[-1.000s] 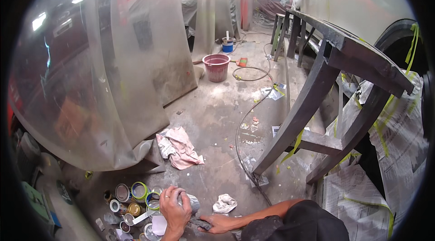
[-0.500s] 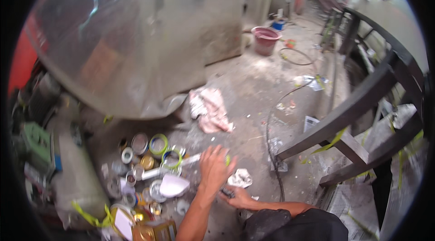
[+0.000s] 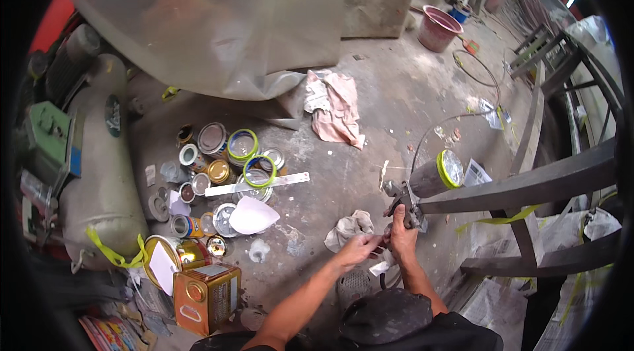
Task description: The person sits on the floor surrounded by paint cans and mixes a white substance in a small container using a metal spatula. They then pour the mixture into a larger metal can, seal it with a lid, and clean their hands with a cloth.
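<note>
My right hand [image 3: 401,240] grips a spray gun [image 3: 408,209] in front of me, thumb up along its back. A grey cup [image 3: 430,178] with a yellow-green taped rim is on the gun, tilted to the right. My left hand [image 3: 360,250] is closed, fingertips pinched close to the lower part of the right hand; what they hold, if anything, is hidden. A crumpled whitish rag [image 3: 350,227] lies on the floor just beyond the left hand. Below the hands shows a small white piece [image 3: 379,268], perhaps paper.
Several paint cans [image 3: 212,138], tape rolls [image 3: 260,171] and a white strip [image 3: 287,181] lie left. A gold square tin [image 3: 206,299] stands nearer. A compressor tank [image 3: 105,173] is far left, a pink cloth [image 3: 335,110] ahead. Dark wooden frames [image 3: 528,190] reach in from the right; a hose [image 3: 456,115] crosses the floor.
The view has shifted. My right hand has come forward and the spray gun with its cup is now plain to see. My left hand has drawn back from over the cup to beside the right hand.
</note>
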{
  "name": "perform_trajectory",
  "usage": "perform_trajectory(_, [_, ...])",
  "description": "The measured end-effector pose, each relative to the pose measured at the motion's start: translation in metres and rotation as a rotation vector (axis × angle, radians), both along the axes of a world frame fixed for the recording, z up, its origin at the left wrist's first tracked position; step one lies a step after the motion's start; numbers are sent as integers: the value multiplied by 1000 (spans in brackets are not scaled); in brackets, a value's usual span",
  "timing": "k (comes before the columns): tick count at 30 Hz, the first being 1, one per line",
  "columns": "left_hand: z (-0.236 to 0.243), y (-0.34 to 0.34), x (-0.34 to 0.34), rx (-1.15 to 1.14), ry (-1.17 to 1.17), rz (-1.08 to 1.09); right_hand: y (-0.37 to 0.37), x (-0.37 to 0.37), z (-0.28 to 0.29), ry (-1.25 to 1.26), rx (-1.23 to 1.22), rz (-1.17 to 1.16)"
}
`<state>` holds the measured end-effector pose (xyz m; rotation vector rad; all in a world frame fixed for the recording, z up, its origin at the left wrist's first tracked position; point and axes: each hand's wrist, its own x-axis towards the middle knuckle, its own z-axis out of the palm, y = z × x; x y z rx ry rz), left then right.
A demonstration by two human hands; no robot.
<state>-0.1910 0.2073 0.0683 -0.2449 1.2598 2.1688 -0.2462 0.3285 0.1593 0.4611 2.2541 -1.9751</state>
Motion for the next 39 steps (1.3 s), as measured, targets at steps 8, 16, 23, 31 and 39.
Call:
perform_trajectory(8, [-13, -14, -18, -91, -29, 186, 5, 1, 6, 10, -2, 19])
perform_trajectory(16, [56, -56, -64, -448, 226, 401, -7, 27, 13, 10, 21, 270])
perform_trajectory(23, [-12, -72, -40, -1057, 274, 508, -11, 31, 28, 61, -106, 290])
perform_trajectory(31, [38, -66, -38, -825, 218, 490, -8, 34, 22, 162, -49, 251])
perform_trajectory(39, [99, -67, -52, -439, 356, 386, -11, 38, 13, 161, -5, 295])
